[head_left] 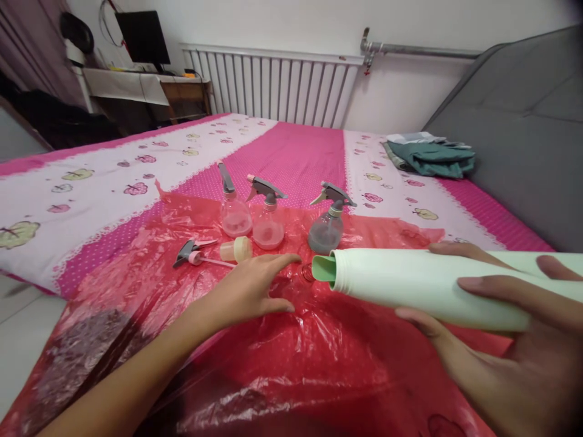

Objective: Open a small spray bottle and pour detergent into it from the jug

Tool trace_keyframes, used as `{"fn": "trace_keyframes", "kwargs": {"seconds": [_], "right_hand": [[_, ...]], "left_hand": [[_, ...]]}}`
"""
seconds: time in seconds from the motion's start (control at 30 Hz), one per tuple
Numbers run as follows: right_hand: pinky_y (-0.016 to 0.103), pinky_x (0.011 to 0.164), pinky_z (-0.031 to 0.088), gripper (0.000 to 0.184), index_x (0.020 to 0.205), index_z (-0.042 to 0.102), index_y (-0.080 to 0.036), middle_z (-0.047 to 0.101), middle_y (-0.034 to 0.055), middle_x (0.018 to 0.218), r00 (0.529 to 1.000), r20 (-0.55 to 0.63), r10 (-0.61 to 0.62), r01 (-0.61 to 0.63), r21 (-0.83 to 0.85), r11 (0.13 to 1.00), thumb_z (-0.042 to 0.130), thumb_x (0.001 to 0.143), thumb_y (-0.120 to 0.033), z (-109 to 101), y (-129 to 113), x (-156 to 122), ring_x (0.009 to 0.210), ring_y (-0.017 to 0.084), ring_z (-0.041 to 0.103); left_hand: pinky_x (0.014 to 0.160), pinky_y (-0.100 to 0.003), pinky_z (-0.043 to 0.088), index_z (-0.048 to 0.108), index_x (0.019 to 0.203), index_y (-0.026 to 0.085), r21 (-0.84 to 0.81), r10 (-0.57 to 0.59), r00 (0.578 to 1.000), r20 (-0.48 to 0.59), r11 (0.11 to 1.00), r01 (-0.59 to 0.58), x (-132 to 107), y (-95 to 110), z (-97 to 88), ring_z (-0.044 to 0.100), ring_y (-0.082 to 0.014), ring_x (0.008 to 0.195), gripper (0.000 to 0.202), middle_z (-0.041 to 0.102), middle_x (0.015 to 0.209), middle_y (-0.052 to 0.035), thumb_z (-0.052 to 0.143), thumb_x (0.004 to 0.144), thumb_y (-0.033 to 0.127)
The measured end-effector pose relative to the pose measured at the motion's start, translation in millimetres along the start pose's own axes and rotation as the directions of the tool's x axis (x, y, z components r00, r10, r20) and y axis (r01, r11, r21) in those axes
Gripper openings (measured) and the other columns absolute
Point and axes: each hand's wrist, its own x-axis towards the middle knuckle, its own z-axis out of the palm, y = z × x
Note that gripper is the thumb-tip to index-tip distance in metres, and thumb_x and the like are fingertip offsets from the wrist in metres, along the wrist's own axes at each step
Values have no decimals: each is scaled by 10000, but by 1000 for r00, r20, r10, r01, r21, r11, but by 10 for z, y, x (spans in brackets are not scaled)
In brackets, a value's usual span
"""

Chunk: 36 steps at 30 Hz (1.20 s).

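Observation:
My right hand (pixel 510 340) is wrapped around a long pale green jug (pixel 410 276), held nearly level. A brighter green tongue-like lip (pixel 322 268) sticks out of its mouth, close to the neck of a clear bottle (pixel 306 273). My left hand (pixel 252 282) curves its thumb and fingers around that see-through bottle, whose body is hard to make out against the red plastic. Just beyond stand three spray bottles: one with a grey upright head (pixel 235 215), one with a pink-tipped trigger (pixel 268 230), and a greyish one (pixel 326 230). Each contains some liquid.
A loose spray head (pixel 194 254) with its pink tube and a small cream-capped container (pixel 237 249) lie left of the bottles. Crinkled red plastic sheeting (pixel 255 388) covers the near bed. Folded clothes (pixel 430 155) lie by the grey headboard (pixel 519 121).

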Motion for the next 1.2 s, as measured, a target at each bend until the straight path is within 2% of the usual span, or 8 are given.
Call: {"fn": "trace_keyframes", "kwargs": {"seconds": [0.23, 0.4, 0.63, 0.73, 0.83, 0.93, 1.03, 1.2], "right_hand": [[607, 1338, 419, 492, 1040, 583, -244, 783, 13, 1271, 995, -51, -88, 86, -25, 996, 899, 826, -554, 34, 55, -31, 1121, 283, 798], [567, 1377, 373, 449, 1174, 563, -285, 741, -6, 1382, 1000, 3, -5, 5, 16, 1000, 854, 903, -493, 26, 11, -59, 1299, 260, 743], [571, 1100, 597, 482, 1223, 588, -282, 697, 45, 1439, 983, 71, 167, -173, 96, 980, 832, 906, -550, 53, -60, -37, 1357, 331, 698], [549, 1055, 561, 494, 1262, 586, -250, 712, 89, 1346, 995, 37, 97, -97, 23, 995, 790, 945, -569, 68, -68, -30, 1267, 350, 712], [422, 925, 500, 473, 1261, 595, -213, 694, 97, 1238, 999, 16, 37, -35, -83, 996, 715, 1002, -590, 85, -56, -44, 1034, 257, 708], [355, 828, 458, 470, 1242, 615, -214, 678, 81, 1209, 998, 15, 60, -58, -111, 992, 665, 1019, -624, 116, -20, -77, 876, 174, 644], [315, 786, 471, 405, 1258, 622, -236, 692, 60, 1239, 985, 19, 173, -173, 11, 985, 655, 1026, -566, 155, 43, -122, 838, 134, 615], [267, 768, 521, 335, 1249, 647, -221, 719, 70, 1252, 956, 2, 293, -287, 218, 933, 678, 1028, -471, 191, 129, -145, 1000, 148, 688]], "left_hand": [[1113, -513, 566, 578, 1542, 234, -51, 5, 1000, 18, 999, -5, 17, 10, -35, 720, -392, 1332, 782, 713, 1544, -139, 952, 856, 276], [1108, -514, 574, 592, 1533, 238, -75, -10, 1000, 16, 997, 11, 26, -28, -65, 722, -391, 1322, 786, 718, 1534, -138, 957, 839, 291], [1090, -540, 591, 598, 1528, 280, -78, -1, 1000, 10, 997, 2, 68, -84, -96, 727, -402, 1314, 782, 736, 1505, -122, 953, 832, 325], [1097, -546, 586, 591, 1532, 291, -74, 12, 1000, -7, 997, -13, 51, -112, -85, 721, -401, 1330, 778, 723, 1526, -126, 947, 844, 361], [1097, -545, 585, 595, 1529, 290, -79, 19, 1000, -23, 997, -21, 29, -120, -72, 722, -401, 1331, 758, 726, 1523, -128, 937, 857, 361], [1109, -538, 583, 601, 1523, 282, -86, 24, 999, -23, 996, -26, 23, -112, -61, 724, -395, 1330, 747, 728, 1522, -127, 938, 861, 364], [1144, -561, 569, 594, 1534, 278, -85, 32, 999, -25, 996, -35, 30, -101, -42, 706, -406, 1368, 760, 695, 1572, -137, 938, 863, 376], [1179, -574, 549, 587, 1551, 262, -91, 4, 1000, -7, 996, -5, 34, -86, -18, 686, -415, 1403, 802, 678, 1598, -138, 957, 843, 329]]}}
